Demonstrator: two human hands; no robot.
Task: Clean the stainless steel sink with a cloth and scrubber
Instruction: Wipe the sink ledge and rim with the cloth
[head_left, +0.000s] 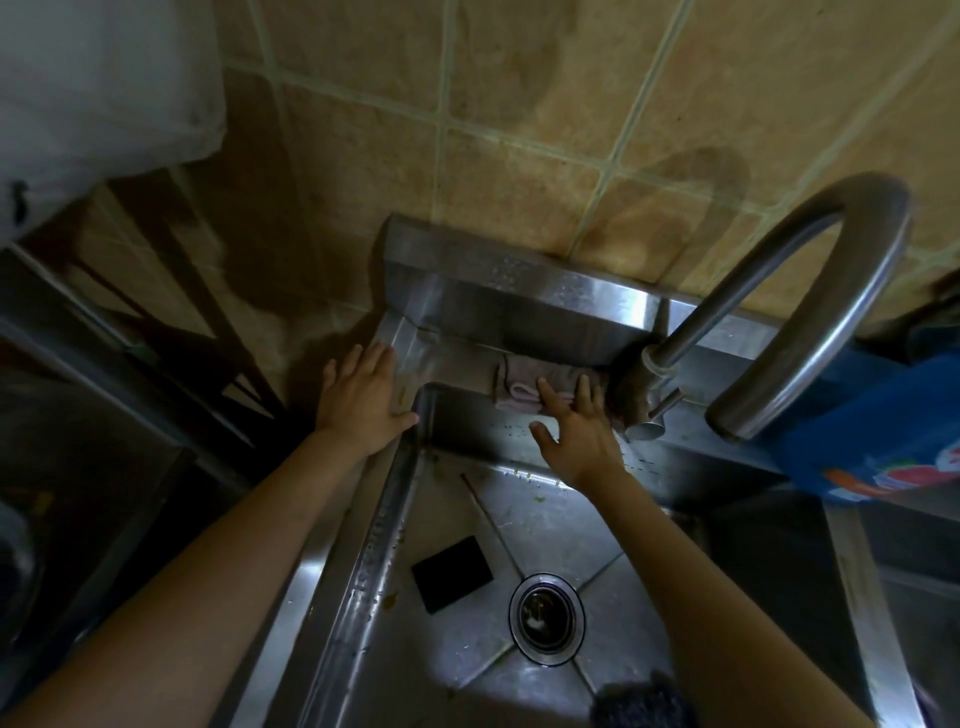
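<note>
The stainless steel sink fills the lower middle of the view, with a round drain in its floor. A pinkish-grey cloth lies on the sink's back ledge. My right hand presses flat on the cloth with straight fingers, next to the tap base. My left hand rests flat on the sink's back left corner, fingers spread. A dark square scrubber lies loose on the sink floor, left of the drain.
A curved steel tap arches over the right of the basin. A blue packet sits at the right rim. Tiled wall stands behind. A dark fuzzy object shows at the bottom edge. Dark shelving lies to the left.
</note>
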